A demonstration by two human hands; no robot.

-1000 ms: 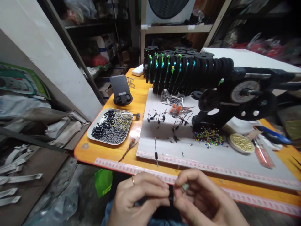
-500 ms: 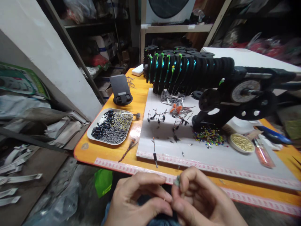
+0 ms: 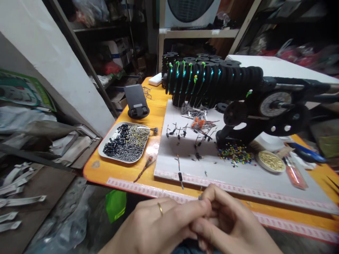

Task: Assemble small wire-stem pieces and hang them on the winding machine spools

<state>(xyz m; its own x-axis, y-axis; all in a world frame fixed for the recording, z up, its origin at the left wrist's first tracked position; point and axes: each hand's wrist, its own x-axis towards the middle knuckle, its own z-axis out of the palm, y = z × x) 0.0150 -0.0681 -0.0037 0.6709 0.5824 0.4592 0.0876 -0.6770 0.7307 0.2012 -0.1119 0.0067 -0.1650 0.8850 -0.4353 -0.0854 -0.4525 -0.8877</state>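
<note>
My left hand (image 3: 159, 222), a gold ring on one finger, is closed, and its fingertips meet those of my right hand (image 3: 225, 218) in front of the table edge. My right hand is closed in a pinch. A tiny grey bit (image 3: 200, 197) peeks out at its fingertips; the rest is hidden by my fingers. Just beyond my hands, a thin stem with an orange tip and a black sleeve (image 3: 180, 176) shows over the front of the white board (image 3: 164, 158).
A white tray (image 3: 102, 151) of small black and grey pieces stands at left, near a black phone stand (image 3: 136, 100). Behind the board is a black ridged roller machine (image 3: 217, 83) with green-tipped threads. Coloured beads (image 3: 235, 153) lie near a dish of gold bits (image 3: 271, 161).
My left hand has moved right and over, its fingers now closed against my right fingertips. The orange-tipped stem has shifted slightly right.
</note>
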